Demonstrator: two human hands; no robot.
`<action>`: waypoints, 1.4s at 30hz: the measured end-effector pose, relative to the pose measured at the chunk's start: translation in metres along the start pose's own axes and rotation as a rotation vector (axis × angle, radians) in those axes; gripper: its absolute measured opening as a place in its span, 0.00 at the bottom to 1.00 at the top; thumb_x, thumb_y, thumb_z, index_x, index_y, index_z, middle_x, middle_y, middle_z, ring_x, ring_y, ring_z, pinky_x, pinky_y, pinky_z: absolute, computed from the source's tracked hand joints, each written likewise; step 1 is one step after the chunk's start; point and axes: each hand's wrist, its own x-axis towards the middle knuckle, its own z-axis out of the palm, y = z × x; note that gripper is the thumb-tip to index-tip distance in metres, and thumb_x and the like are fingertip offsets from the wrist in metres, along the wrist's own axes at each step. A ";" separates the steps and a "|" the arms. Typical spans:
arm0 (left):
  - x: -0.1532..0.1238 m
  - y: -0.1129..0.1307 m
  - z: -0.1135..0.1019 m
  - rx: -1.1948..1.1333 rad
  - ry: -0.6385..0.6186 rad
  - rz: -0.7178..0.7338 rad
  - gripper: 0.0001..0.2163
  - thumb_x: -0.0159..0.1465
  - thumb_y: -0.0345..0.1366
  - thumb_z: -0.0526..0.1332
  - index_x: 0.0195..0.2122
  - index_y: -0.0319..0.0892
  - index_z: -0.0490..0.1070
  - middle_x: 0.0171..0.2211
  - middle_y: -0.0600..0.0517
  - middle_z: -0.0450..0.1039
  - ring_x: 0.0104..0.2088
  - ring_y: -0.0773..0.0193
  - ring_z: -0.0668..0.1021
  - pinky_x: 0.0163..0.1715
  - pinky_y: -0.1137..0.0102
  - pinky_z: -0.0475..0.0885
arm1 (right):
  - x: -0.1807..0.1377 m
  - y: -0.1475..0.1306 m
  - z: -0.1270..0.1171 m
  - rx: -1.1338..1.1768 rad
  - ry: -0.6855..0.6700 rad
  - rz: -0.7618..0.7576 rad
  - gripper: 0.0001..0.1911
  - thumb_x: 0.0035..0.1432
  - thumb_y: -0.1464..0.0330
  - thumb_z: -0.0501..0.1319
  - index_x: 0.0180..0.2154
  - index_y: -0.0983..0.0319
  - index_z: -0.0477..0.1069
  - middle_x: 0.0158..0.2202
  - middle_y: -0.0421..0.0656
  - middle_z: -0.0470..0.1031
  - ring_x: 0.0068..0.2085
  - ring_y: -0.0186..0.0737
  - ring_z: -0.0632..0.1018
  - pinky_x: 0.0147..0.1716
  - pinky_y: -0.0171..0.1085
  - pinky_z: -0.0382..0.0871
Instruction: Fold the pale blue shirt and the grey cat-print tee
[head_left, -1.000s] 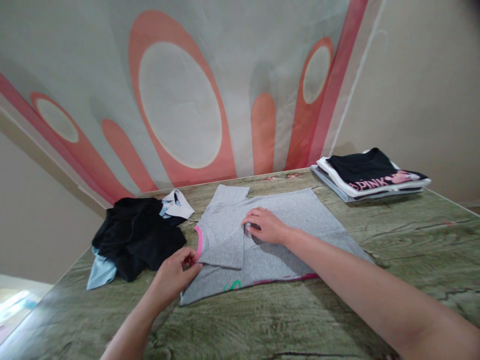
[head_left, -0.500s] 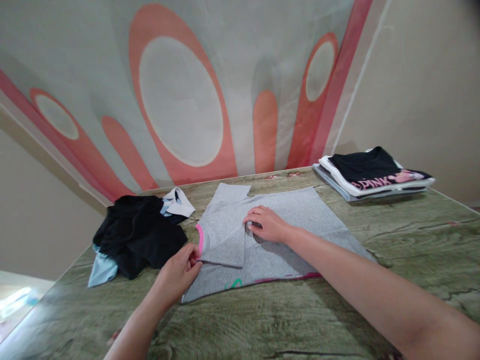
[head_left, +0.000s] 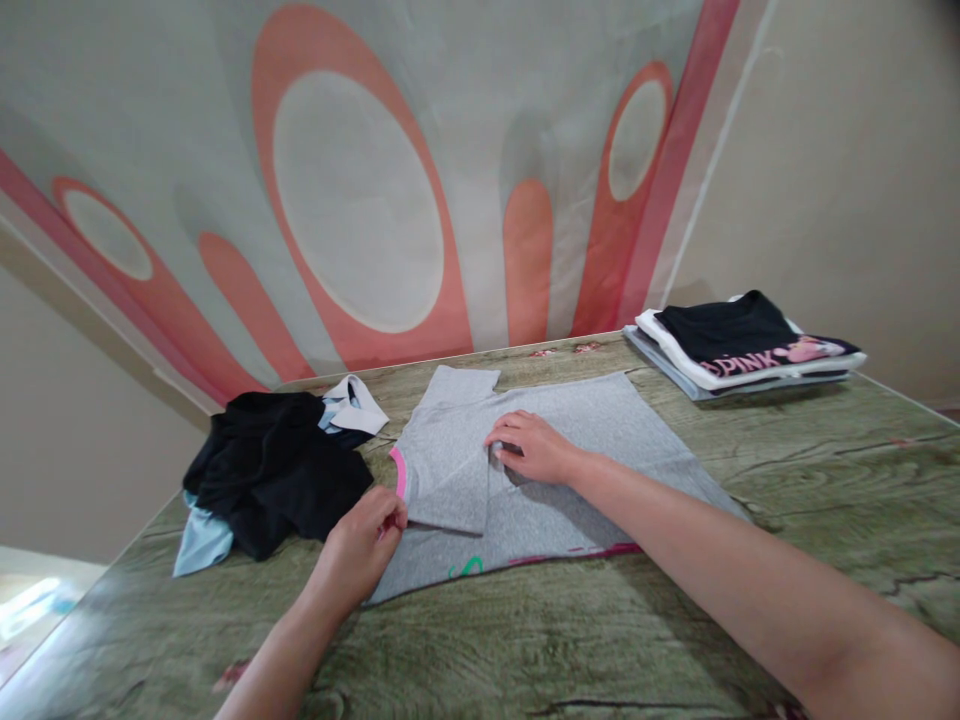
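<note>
A grey T-shirt point(head_left: 585, 420) with a pink neckband lies on the table, one side folded over so that a sleeve rests on the body. Green and magenta print shows along its near edge. My left hand point(head_left: 367, 540) is closed in a pinch on the shirt beside the near end of the neckband; its fingertips are partly hidden. Lying across the middle of the shirt, my right hand point(head_left: 532, 447) has its fingers slightly bent and touching the fabric by the sleeve's edge. Its thumb stands a little apart from the fingers.
A rumpled heap of black clothing point(head_left: 277, 470), with light blue cloth and a white collar point(head_left: 360, 407) showing, lies to the left. At the far right is a stack of folded shirts point(head_left: 750, 345). Behind the wooden table point(head_left: 570, 640) hangs a patterned backdrop point(head_left: 480, 120).
My left hand has shifted slightly right and turned a little at the neckband. The right hand stays on the shirt, nearly still. The whole view has drifted slightly.
</note>
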 end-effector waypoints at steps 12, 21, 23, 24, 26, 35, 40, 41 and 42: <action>-0.004 -0.011 0.002 0.090 -0.060 0.344 0.22 0.63 0.21 0.51 0.44 0.55 0.78 0.31 0.52 0.66 0.34 0.63 0.70 0.34 0.70 0.65 | 0.000 -0.001 -0.001 -0.011 -0.004 -0.002 0.12 0.60 0.70 0.61 0.46 0.57 0.74 0.44 0.44 0.74 0.48 0.44 0.70 0.49 0.43 0.63; -0.010 0.007 -0.004 0.247 -0.092 0.307 0.15 0.65 0.29 0.54 0.46 0.48 0.77 0.33 0.49 0.71 0.36 0.59 0.73 0.36 0.66 0.67 | 0.000 -0.002 -0.002 -0.012 0.003 -0.006 0.12 0.61 0.69 0.60 0.46 0.57 0.74 0.44 0.44 0.74 0.48 0.44 0.70 0.48 0.43 0.63; -0.011 0.012 -0.003 0.244 -0.155 0.324 0.16 0.67 0.31 0.53 0.50 0.49 0.76 0.32 0.49 0.73 0.35 0.59 0.75 0.35 0.67 0.68 | 0.000 -0.002 -0.003 -0.008 0.004 -0.007 0.12 0.61 0.69 0.60 0.46 0.57 0.74 0.44 0.44 0.74 0.48 0.44 0.70 0.48 0.43 0.63; -0.012 0.012 -0.002 0.239 -0.192 0.327 0.16 0.67 0.31 0.53 0.52 0.50 0.75 0.32 0.50 0.74 0.35 0.60 0.76 0.35 0.67 0.68 | 0.000 -0.002 -0.003 -0.006 0.004 -0.008 0.12 0.61 0.69 0.60 0.46 0.57 0.74 0.44 0.44 0.74 0.48 0.44 0.70 0.48 0.43 0.63; -0.012 0.010 -0.001 0.227 -0.235 0.308 0.17 0.67 0.31 0.52 0.54 0.51 0.73 0.35 0.50 0.77 0.37 0.60 0.78 0.37 0.67 0.70 | -0.001 -0.002 -0.003 -0.003 0.004 -0.009 0.12 0.61 0.69 0.61 0.47 0.57 0.74 0.44 0.44 0.74 0.48 0.44 0.70 0.48 0.43 0.63; -0.013 0.000 -0.010 0.211 -0.230 0.236 0.16 0.67 0.35 0.54 0.52 0.53 0.75 0.40 0.53 0.81 0.39 0.59 0.81 0.39 0.68 0.73 | 0.000 -0.001 -0.001 -0.004 0.006 -0.007 0.12 0.60 0.70 0.61 0.46 0.57 0.74 0.44 0.44 0.74 0.48 0.44 0.71 0.48 0.43 0.63; -0.014 0.001 -0.014 0.215 -0.315 0.157 0.17 0.66 0.34 0.54 0.52 0.55 0.75 0.42 0.56 0.81 0.39 0.60 0.82 0.40 0.69 0.74 | 0.000 -0.002 -0.002 -0.006 0.006 -0.008 0.12 0.60 0.70 0.61 0.46 0.57 0.74 0.44 0.44 0.74 0.48 0.44 0.70 0.49 0.43 0.63; -0.014 -0.001 -0.016 0.220 -0.315 0.131 0.17 0.65 0.33 0.54 0.50 0.55 0.76 0.43 0.57 0.81 0.40 0.60 0.82 0.41 0.69 0.75 | 0.000 -0.002 -0.002 -0.005 0.003 -0.010 0.12 0.60 0.70 0.60 0.46 0.57 0.74 0.44 0.44 0.74 0.48 0.44 0.70 0.49 0.43 0.63; -0.013 -0.004 -0.019 0.224 -0.310 0.108 0.17 0.65 0.33 0.54 0.49 0.55 0.77 0.43 0.57 0.81 0.41 0.60 0.82 0.42 0.69 0.74 | 0.000 -0.001 -0.002 -0.005 0.001 -0.010 0.12 0.61 0.70 0.60 0.47 0.57 0.74 0.44 0.44 0.74 0.48 0.44 0.70 0.49 0.43 0.63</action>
